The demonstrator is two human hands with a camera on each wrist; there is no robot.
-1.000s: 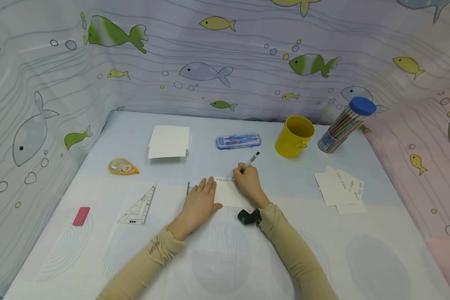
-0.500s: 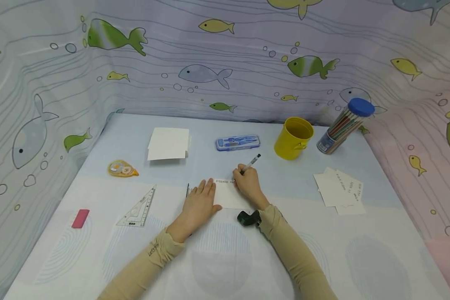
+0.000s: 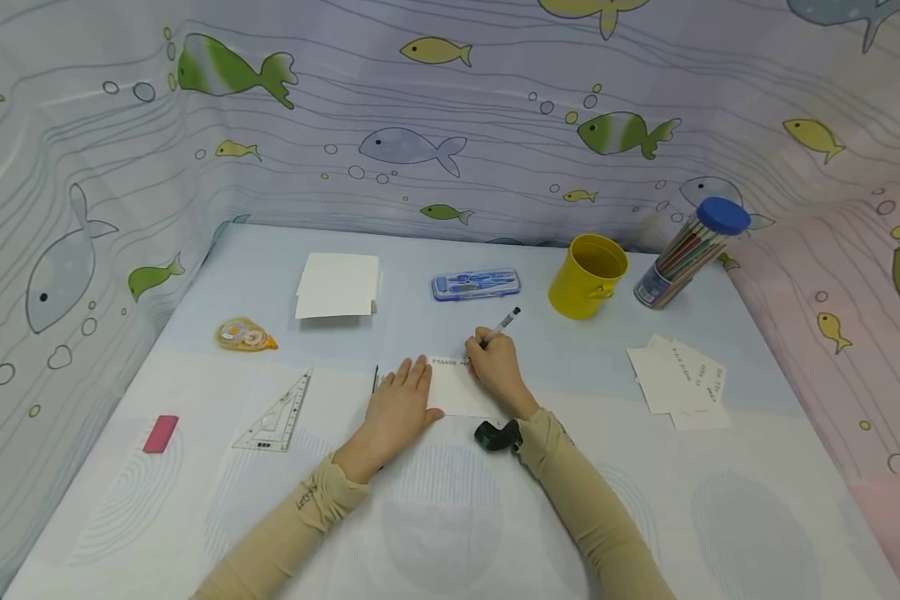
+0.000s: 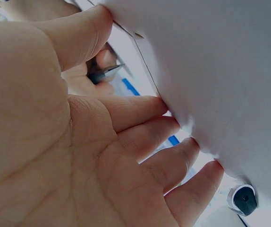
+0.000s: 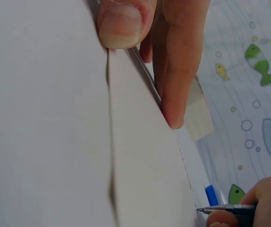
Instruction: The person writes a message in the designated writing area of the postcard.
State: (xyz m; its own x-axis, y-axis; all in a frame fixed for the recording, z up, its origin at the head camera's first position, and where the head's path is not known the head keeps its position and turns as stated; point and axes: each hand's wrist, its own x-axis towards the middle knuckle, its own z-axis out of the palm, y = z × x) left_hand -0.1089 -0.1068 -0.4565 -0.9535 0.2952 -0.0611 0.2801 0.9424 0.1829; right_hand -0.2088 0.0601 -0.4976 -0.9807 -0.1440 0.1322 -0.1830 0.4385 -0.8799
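A small white card [image 3: 461,393] lies at the middle of the table, with a short line of handwriting along its far edge. My left hand [image 3: 399,407] rests on the card's left side, fingers straight and thumb spread. In the left wrist view its fingertips [image 4: 215,166] touch the paper. My right hand [image 3: 501,371] grips a pen [image 3: 504,323] at the card's upper right. In the right wrist view the pen's tip [image 5: 200,209] meets the paper at the end of the writing. A thin dark stick-like object [image 3: 376,380] lies partly hidden beside the left hand.
Behind stand a stack of blank cards [image 3: 337,285], a blue geometry set case [image 3: 476,285], a yellow cup [image 3: 581,287] and a pencil tub [image 3: 682,258]. Correction tape [image 3: 244,334], a set square [image 3: 277,421] and a pink eraser [image 3: 161,434] lie left; written cards [image 3: 671,379] lie right.
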